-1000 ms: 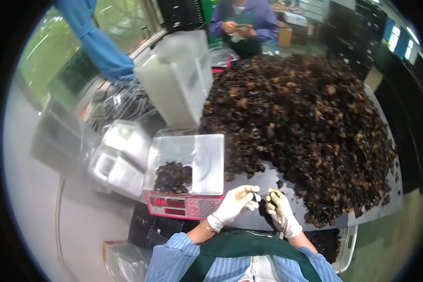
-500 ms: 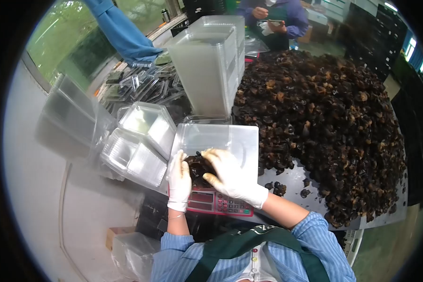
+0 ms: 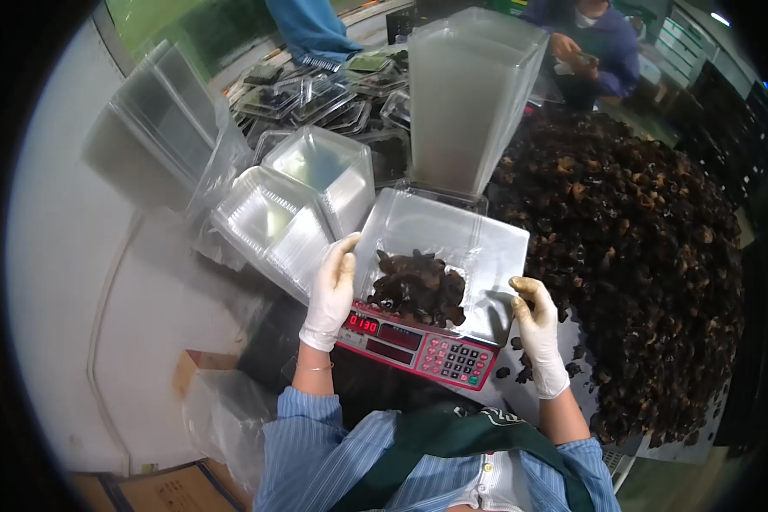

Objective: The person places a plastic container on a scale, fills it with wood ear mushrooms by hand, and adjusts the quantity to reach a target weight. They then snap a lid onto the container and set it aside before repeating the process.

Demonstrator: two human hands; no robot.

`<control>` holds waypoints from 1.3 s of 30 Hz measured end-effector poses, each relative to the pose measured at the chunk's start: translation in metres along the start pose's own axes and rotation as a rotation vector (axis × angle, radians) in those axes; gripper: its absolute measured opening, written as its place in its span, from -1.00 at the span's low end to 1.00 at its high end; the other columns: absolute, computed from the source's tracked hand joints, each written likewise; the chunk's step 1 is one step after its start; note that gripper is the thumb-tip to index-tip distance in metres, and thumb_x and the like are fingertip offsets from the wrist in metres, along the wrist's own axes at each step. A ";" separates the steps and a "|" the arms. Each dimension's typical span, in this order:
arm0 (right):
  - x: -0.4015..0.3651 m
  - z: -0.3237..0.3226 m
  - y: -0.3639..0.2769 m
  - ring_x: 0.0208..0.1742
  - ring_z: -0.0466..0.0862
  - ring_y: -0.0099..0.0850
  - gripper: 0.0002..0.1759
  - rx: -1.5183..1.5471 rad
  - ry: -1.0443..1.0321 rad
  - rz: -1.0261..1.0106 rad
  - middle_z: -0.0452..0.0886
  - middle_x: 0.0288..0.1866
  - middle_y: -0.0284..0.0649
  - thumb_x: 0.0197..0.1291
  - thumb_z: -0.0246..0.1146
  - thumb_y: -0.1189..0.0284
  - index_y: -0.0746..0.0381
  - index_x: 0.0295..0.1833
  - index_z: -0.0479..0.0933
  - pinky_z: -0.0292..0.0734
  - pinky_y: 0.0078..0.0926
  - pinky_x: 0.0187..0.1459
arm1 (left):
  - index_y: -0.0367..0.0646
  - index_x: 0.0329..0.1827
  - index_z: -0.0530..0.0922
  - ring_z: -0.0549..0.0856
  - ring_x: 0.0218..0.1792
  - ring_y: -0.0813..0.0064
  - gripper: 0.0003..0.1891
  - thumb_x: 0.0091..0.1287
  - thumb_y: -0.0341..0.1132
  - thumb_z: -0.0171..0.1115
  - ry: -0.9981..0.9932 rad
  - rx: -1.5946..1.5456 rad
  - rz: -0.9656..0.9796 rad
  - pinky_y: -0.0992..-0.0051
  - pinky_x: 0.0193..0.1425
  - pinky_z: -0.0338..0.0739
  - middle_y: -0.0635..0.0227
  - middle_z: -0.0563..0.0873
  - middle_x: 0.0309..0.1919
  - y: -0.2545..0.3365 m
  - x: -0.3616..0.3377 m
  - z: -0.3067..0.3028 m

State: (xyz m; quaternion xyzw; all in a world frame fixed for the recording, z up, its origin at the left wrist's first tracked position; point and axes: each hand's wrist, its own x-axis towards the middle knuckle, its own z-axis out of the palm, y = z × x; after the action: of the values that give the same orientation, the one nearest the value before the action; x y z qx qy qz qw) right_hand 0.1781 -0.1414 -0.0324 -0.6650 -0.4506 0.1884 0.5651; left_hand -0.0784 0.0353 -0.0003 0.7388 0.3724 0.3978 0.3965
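A heap of dark wood ear mushrooms point(image 3: 418, 290) sits in a clear plastic tray point(image 3: 454, 314) on the metal pan point(image 3: 497, 256) of a red weighing scale point(image 3: 448, 358). Red digits on its display read 0130. My left hand point(image 3: 331, 294), in a white glove, rests along the pan's left edge with its fingers stretched out and nothing held. At the pan's right edge is my right hand point(image 3: 538, 328), also gloved, thumb and fingers apart and slightly bent, holding nothing.
A big pile of wood ear mushrooms point(image 3: 631, 256) covers the table on the right. Tall stacked clear containers point(image 3: 469, 102) stand behind the scale. More clear trays point(image 3: 273, 222) lean at left, near filled packs point(image 3: 316, 98). Another person point(image 3: 593, 51) stands across the table.
My right hand has moved off the mushrooms to the pan's right edge, leaving them uncovered. My left hand stays at the left side. The view has shifted, and the scale display now shows.
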 end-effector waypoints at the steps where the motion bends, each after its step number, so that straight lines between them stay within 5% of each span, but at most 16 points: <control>1: -0.002 0.003 -0.003 0.02 0.58 -0.28 -0.76 -0.029 0.013 -0.048 0.59 -0.06 -0.14 0.09 0.25 0.63 0.31 -0.07 0.53 0.46 -0.40 0.08 | -0.23 0.16 0.49 0.50 0.21 0.20 -0.69 0.41 -0.33 0.05 -0.045 -0.003 0.040 0.34 0.34 0.29 0.11 0.56 0.14 -0.002 0.003 0.003; 4: 0.003 0.013 -0.015 0.00 0.59 -0.27 -0.79 -0.241 -0.080 -0.345 0.59 -0.05 -0.14 0.10 0.26 0.60 0.30 -0.10 0.54 0.48 -0.39 0.04 | -0.13 0.18 0.50 0.45 0.23 0.08 -0.64 0.36 -0.25 0.13 -0.191 0.294 0.265 0.26 0.37 0.26 0.07 0.55 0.15 -0.002 0.006 0.021; 6: 0.006 0.026 -0.035 0.00 0.57 -0.22 -0.72 -0.292 -0.151 -0.460 0.60 -0.07 -0.18 -0.03 0.32 0.61 0.22 -0.13 0.57 0.43 -0.31 0.06 | -0.08 0.17 0.52 0.32 0.32 -0.01 -0.58 0.29 -0.14 0.22 -0.251 0.430 0.205 0.16 0.42 0.15 0.08 0.50 0.21 0.014 -0.001 0.035; 9: 0.006 0.048 -0.036 0.06 0.51 -0.23 -0.64 -0.467 -0.198 -0.571 0.58 -0.06 -0.26 -0.11 0.33 0.56 0.17 -0.10 0.56 0.39 -0.29 0.09 | -0.03 0.01 0.62 0.31 0.27 -0.14 -0.62 0.17 -0.10 0.34 -0.214 0.513 0.246 0.09 0.35 0.25 0.07 0.53 0.13 0.012 -0.011 0.056; 11: 0.003 0.059 -0.021 0.05 0.50 -0.26 -0.68 -0.476 -0.203 -0.503 0.60 -0.11 -0.33 -0.10 0.33 0.54 0.15 -0.13 0.58 0.36 -0.30 0.10 | -0.07 -0.24 0.59 0.32 0.23 -0.15 -0.76 0.03 -0.31 0.39 -0.175 0.536 0.319 0.06 0.35 0.21 0.11 0.55 0.05 0.012 -0.012 0.063; 14: 0.002 0.046 -0.027 0.06 0.50 -0.32 -0.74 -0.318 -0.220 -0.437 0.62 -0.13 -0.37 -0.07 0.33 0.53 0.14 -0.18 0.57 0.34 -0.29 0.12 | -0.12 -0.33 0.53 0.27 0.30 -0.14 -0.79 -0.04 -0.46 0.34 -0.289 0.483 0.307 0.07 0.41 0.13 0.10 0.52 0.12 -0.002 -0.006 0.052; 20: -0.020 -0.014 0.026 -0.13 0.58 -0.22 -0.79 -0.345 0.264 -0.282 0.61 -0.24 -0.23 -0.07 0.29 0.61 0.19 -0.25 0.56 0.48 -0.33 -0.06 | -0.13 -0.06 0.55 0.24 0.36 -0.02 -0.60 -0.01 -0.42 0.41 -0.313 0.414 0.224 0.15 0.42 0.14 0.06 0.40 0.26 0.005 -0.009 0.041; 23: -0.034 -0.050 0.077 0.02 0.52 -0.14 -0.50 -0.520 0.541 0.108 0.52 -0.05 -0.06 -0.13 0.39 0.53 0.30 0.02 0.45 0.44 -0.30 0.06 | -0.13 0.12 0.49 0.26 0.37 0.06 -0.49 0.04 -0.41 0.41 -0.273 0.370 0.206 0.21 0.41 0.16 0.04 0.36 0.29 0.016 -0.014 0.036; 24: -0.034 -0.058 0.086 0.08 0.48 -0.06 -0.24 -0.625 0.515 0.162 0.48 0.03 0.00 -0.18 0.47 0.38 0.35 0.18 0.34 0.40 -0.24 0.13 | -0.14 0.12 0.49 0.27 0.37 0.07 -0.49 0.05 -0.42 0.41 -0.230 0.359 0.206 0.22 0.41 0.17 0.05 0.36 0.29 0.024 -0.016 0.036; 27: -0.037 -0.049 0.105 0.11 0.43 -0.05 0.10 -0.864 0.310 0.258 0.41 0.16 0.03 -0.25 0.50 0.10 0.37 0.37 0.14 0.38 -0.18 0.11 | -0.19 0.11 0.51 0.36 0.31 0.11 -0.52 0.07 -0.45 0.38 -0.127 0.307 0.237 0.25 0.38 0.22 0.08 0.40 0.25 0.052 -0.023 0.048; 30: -0.040 -0.044 0.124 0.08 0.49 -0.03 -0.36 -0.797 0.154 0.223 0.49 0.05 0.03 -0.07 0.39 0.34 0.34 0.14 0.36 0.42 -0.23 0.08 | -0.22 0.07 0.53 0.43 0.26 0.13 -0.58 0.08 -0.49 0.35 -0.226 0.172 0.355 0.28 0.35 0.28 0.10 0.45 0.21 0.075 -0.035 0.067; 34: -0.070 -0.063 0.119 -0.10 0.62 -0.14 -0.64 -0.566 0.243 0.142 0.60 -0.13 -0.07 0.02 0.24 0.58 0.27 0.00 0.47 0.52 -0.35 -0.03 | -0.26 -0.02 0.56 0.60 0.06 0.26 -0.66 0.10 -0.54 0.30 -0.502 -0.052 0.253 0.40 0.16 0.47 0.13 0.60 0.01 0.090 -0.057 0.103; 37: -0.085 -0.088 0.105 -0.09 0.64 -0.41 -0.75 -0.026 0.330 0.378 0.65 -0.12 -0.17 0.09 0.16 0.65 0.31 -0.07 0.50 0.52 -0.52 -0.03 | -0.28 -0.01 0.55 0.64 -0.16 0.42 -0.68 0.14 -0.59 0.27 -0.730 -0.045 0.167 0.49 -0.05 0.54 0.19 0.64 -0.06 0.092 -0.076 0.137; 39: -0.095 -0.104 0.106 -0.19 0.60 -0.52 -0.75 0.261 0.381 0.432 0.63 -0.13 -0.19 0.12 0.18 0.61 0.32 -0.04 0.48 0.51 -0.58 -0.22 | -0.29 0.00 0.54 0.65 -0.14 0.25 -0.70 0.17 -0.56 0.24 -0.797 -0.046 0.273 0.42 -0.02 0.55 0.11 0.63 -0.07 0.083 -0.086 0.167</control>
State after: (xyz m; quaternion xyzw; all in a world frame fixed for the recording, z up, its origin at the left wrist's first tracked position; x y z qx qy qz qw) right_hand 0.2483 -0.2745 -0.1247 -0.6905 -0.1567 0.2323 0.6669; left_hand 0.0540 -0.1213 -0.0137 0.8685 0.0795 0.1379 0.4694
